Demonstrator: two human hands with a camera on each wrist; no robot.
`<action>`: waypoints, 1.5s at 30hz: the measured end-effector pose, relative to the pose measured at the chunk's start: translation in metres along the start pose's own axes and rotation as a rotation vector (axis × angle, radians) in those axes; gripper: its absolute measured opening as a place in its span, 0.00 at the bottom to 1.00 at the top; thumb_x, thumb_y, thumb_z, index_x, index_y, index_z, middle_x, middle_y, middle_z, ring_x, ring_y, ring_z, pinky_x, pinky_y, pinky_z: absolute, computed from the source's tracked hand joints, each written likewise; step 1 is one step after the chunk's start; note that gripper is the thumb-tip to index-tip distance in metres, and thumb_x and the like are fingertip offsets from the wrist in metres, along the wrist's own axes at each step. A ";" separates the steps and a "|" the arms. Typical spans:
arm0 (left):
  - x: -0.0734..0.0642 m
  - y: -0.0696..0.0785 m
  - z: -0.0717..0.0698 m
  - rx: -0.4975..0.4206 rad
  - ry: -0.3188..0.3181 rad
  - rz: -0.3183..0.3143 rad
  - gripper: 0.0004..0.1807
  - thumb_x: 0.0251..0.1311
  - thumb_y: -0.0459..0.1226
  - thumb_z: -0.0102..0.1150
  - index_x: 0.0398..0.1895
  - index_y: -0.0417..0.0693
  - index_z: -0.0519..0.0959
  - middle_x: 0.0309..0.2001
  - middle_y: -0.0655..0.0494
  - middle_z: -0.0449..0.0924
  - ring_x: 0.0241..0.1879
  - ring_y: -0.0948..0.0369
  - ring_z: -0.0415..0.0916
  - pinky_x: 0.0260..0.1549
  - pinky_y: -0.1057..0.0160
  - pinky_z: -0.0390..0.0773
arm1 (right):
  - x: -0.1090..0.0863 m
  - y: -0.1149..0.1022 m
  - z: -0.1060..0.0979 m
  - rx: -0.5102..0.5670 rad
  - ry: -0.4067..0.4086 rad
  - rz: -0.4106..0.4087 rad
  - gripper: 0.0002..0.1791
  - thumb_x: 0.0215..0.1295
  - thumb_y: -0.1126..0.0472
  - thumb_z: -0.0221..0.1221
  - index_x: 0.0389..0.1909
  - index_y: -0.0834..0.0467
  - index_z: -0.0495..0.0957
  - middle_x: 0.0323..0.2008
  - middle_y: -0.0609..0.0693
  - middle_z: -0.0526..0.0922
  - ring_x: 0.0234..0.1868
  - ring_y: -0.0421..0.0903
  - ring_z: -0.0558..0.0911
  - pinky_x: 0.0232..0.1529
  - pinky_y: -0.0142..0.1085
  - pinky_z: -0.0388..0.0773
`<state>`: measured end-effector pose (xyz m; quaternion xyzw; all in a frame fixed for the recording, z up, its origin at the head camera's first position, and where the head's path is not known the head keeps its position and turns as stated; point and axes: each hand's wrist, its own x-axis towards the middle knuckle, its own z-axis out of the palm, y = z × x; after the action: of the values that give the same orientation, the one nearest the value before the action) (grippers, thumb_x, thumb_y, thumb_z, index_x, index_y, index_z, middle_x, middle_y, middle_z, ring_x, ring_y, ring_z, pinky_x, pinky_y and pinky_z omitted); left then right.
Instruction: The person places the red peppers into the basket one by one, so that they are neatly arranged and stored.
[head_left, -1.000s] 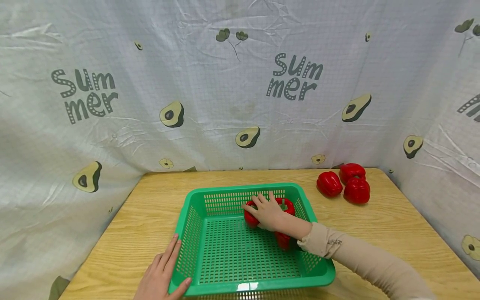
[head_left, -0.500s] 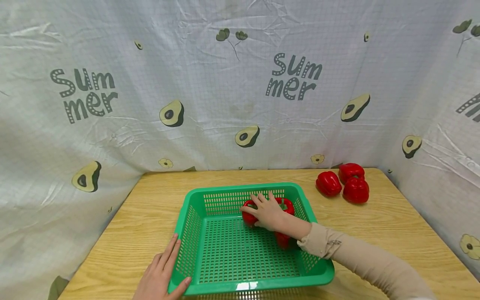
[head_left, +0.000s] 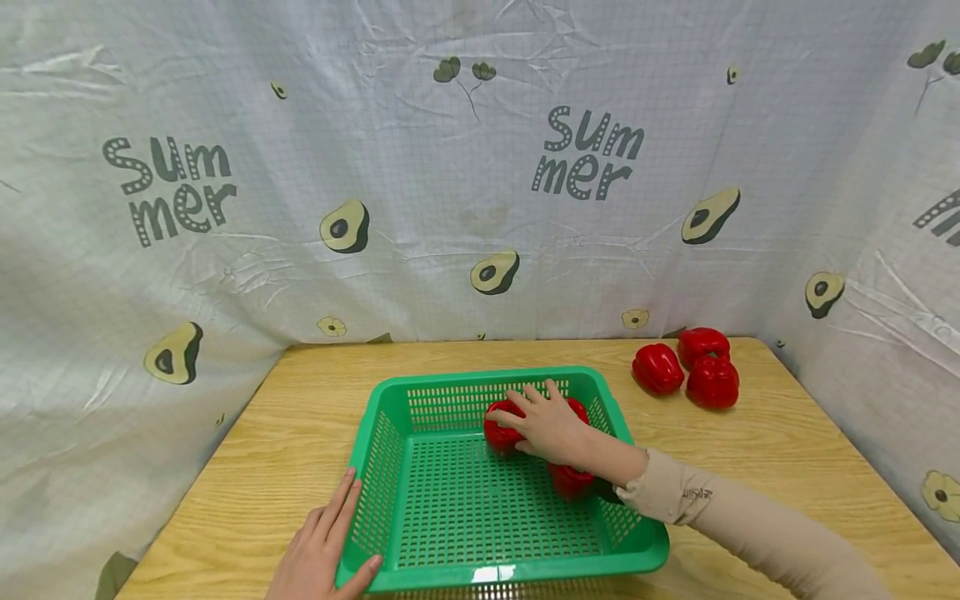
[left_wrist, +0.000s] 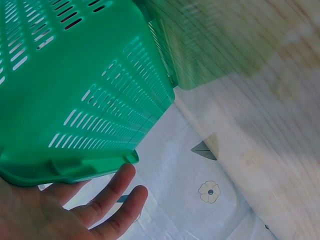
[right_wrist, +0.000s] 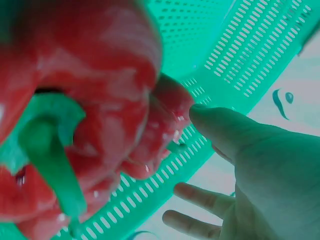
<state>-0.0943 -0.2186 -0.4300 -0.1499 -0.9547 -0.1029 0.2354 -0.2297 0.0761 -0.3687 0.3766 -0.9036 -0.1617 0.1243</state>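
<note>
Right hand [head_left: 553,429] over the right half of the green basket [head_left: 420,578], fingers spread and released, grasping nothing; contact with the peppers hard to tell. Three red peppers sit inside the basket: left pepper [head_left: 499,435] partly under the fingers, rear pepper [head_left: 578,408] mostly hidden by the hand, near pepper [head_left: 572,483] just below the wrist. Right wrist view has one green stem [right_wrist: 52,170] up close. Left hand [head_left: 318,542] at the basket's near left corner, fingers straight, unclenched, against the outside, thumb at the rim. Three more peppers [head_left: 712,383] grouped on the worktop [head_left: 262,450], far right corner. Printed cloth [head_left: 420,167] behind.
</note>
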 end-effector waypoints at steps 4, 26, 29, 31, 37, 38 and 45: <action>0.000 0.000 -0.001 0.001 -0.009 -0.009 0.47 0.41 0.53 0.63 0.64 0.42 0.60 0.68 0.56 0.53 0.36 0.61 0.70 0.28 0.60 0.71 | -0.007 0.006 -0.004 0.002 0.060 -0.008 0.29 0.53 0.44 0.59 0.57 0.42 0.65 0.55 0.52 0.70 0.53 0.52 0.69 0.50 0.51 0.67; 0.001 0.000 0.001 -0.008 0.008 0.009 0.48 0.39 0.54 0.64 0.64 0.41 0.60 0.69 0.59 0.51 0.37 0.60 0.71 0.27 0.61 0.71 | -0.060 0.045 -0.014 0.077 0.221 -0.084 0.28 0.51 0.50 0.62 0.56 0.45 0.70 0.53 0.50 0.73 0.50 0.49 0.70 0.51 0.53 0.66; 0.001 0.000 0.001 -0.015 0.005 0.006 0.48 0.39 0.53 0.64 0.64 0.41 0.60 0.69 0.59 0.50 0.37 0.60 0.71 0.27 0.60 0.71 | -0.068 0.051 -0.008 0.095 0.246 -0.082 0.27 0.50 0.51 0.63 0.54 0.46 0.71 0.52 0.50 0.74 0.50 0.50 0.70 0.50 0.52 0.66; 0.001 0.000 0.001 -0.018 0.012 0.009 0.48 0.39 0.52 0.65 0.64 0.40 0.60 0.69 0.59 0.50 0.36 0.60 0.71 0.27 0.61 0.71 | -0.074 0.056 -0.003 0.088 0.284 -0.082 0.27 0.48 0.51 0.64 0.53 0.47 0.72 0.50 0.50 0.75 0.49 0.50 0.71 0.48 0.51 0.67; 0.000 0.000 0.001 -0.019 0.022 0.005 0.48 0.38 0.52 0.65 0.64 0.41 0.60 0.69 0.59 0.50 0.36 0.61 0.71 0.27 0.61 0.71 | -0.088 0.076 0.021 0.097 0.423 -0.066 0.31 0.40 0.53 0.69 0.50 0.50 0.73 0.45 0.50 0.78 0.45 0.49 0.75 0.43 0.46 0.67; 0.000 0.000 0.001 -0.018 0.020 0.002 0.48 0.38 0.52 0.65 0.64 0.41 0.60 0.69 0.59 0.50 0.36 0.61 0.71 0.27 0.61 0.71 | -0.090 0.080 0.025 0.116 0.437 -0.059 0.30 0.40 0.53 0.69 0.50 0.51 0.74 0.44 0.50 0.78 0.45 0.48 0.74 0.42 0.45 0.67; 0.001 0.000 0.000 -0.012 0.014 0.000 0.46 0.39 0.53 0.64 0.63 0.40 0.62 0.69 0.59 0.51 0.37 0.62 0.70 0.27 0.62 0.70 | -0.104 0.105 0.049 0.157 0.486 0.000 0.24 0.65 0.43 0.43 0.48 0.57 0.75 0.42 0.51 0.78 0.43 0.49 0.75 0.40 0.43 0.68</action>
<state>-0.0951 -0.2183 -0.4294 -0.1507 -0.9524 -0.1095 0.2413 -0.2431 0.2304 -0.3841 0.4131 -0.8569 0.0044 0.3083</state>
